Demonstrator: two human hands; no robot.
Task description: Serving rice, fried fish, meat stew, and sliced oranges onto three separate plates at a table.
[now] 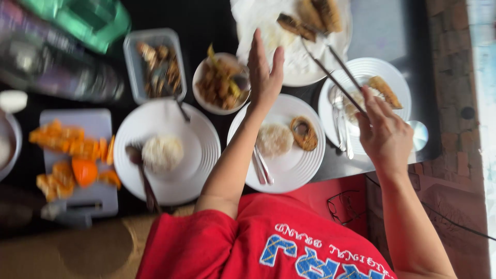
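My left hand [264, 72] is raised flat with its fingers apart, hovering between a small white bowl of stir-fried food [221, 82] and a large platter [305, 70] lined with paper. It holds nothing. Fried fish pieces [312, 15] lie on that platter. My right hand [383, 132] grips a pair of dark chopsticks [335, 72] whose tips reach toward the fried fish. Below my left wrist sits a white plate [289, 170] with rice, a fried ring-shaped piece and cutlery. Under my right hand is another white plate [398, 85] with a fried piece and cutlery.
A white plate [194, 155] holds rice and a spoon at centre left. A clear plastic container [155, 62] of food stands behind it. Orange slices [72, 155] lie on a white cutting board [98, 121] with a knife [67, 212]. Glasses [342, 206] rest on a red surface.
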